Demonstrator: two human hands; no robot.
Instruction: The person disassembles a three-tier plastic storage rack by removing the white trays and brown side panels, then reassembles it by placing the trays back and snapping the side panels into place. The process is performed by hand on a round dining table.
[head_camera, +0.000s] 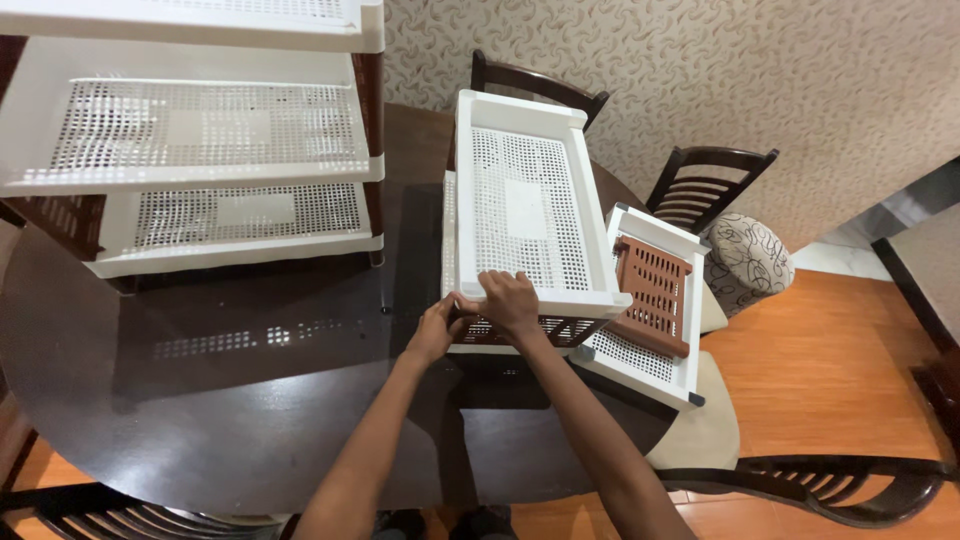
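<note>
A white perforated plastic shelf tray (525, 200) stands on brown side panels above a second white tray on the dark round table (220, 400). My right hand (510, 300) grips the near rim of the upper tray from above. My left hand (437, 328) presses at the near left corner, fingers pinched where the brown panel meets the tray. Another white tray (650, 355) lies to the right with a loose brown slatted panel (652, 292) resting in it.
An assembled white shelf rack (200, 140) with brown posts stands at the table's far left. Dark wooden chairs (705, 185) surround the table, one holding a patterned cushion (748, 255). Orange wood floor lies to the right.
</note>
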